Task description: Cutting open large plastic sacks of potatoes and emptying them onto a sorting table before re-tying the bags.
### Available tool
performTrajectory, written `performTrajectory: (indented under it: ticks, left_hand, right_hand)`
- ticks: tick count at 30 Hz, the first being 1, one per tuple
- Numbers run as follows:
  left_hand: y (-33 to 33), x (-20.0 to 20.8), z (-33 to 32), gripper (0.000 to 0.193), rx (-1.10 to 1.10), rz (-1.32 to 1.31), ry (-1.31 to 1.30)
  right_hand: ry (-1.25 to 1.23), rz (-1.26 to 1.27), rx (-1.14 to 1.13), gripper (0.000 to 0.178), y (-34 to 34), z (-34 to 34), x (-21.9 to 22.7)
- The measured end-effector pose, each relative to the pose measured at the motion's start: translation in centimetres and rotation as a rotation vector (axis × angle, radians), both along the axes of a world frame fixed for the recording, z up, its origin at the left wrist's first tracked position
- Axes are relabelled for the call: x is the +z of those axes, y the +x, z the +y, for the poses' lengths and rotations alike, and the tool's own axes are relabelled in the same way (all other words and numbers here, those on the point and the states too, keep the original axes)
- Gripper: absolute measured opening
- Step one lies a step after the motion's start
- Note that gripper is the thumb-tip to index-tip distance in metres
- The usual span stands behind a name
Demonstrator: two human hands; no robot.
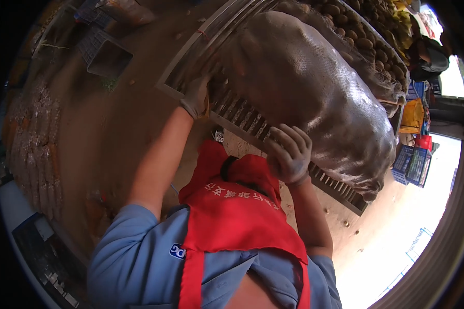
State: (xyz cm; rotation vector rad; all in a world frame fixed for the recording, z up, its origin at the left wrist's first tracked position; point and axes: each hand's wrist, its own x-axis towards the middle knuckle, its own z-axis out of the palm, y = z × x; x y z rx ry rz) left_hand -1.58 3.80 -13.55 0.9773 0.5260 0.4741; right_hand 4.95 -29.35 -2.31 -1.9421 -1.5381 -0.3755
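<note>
**Bulging mesh sack (304, 77) on slatted table (246, 119)**

Lies lengthwise across slats, beside heaped potatoes (363, 44). Reaching to sack's left end with left gloved hand (195, 97); cannot tell grip from blurred fingers. Raised beside sack's near side with right gloved hand (288, 154), fingers extended, slightly curved, gripping nothing visible.

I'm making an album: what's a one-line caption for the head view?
Gloved left hand and right hand beside a bulging sack on a slatted rack.
</note>
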Motion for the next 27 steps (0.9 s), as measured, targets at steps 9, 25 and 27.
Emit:
performTrajectory:
  ticks: [9,25,27]
  left_hand:
    - [0.0,0.8,2.9,0.033,-0.317,0.282,-0.173]
    - [1.8,-15.0,6.9,0.025,-0.726,0.524,0.514]
    - [2.0,-13.9,7.7,0.023,-0.782,0.534,0.515]
  right_hand:
    - [0.228,0.149,-0.282,0.026,1.4,9.2,-1.3]
    - [-0.607,0.630,-0.278,0.035,-0.7,9.8,-4.4]
    - [-0.628,0.556,-0.279,0.034,-0.3,10.7,-4.3]
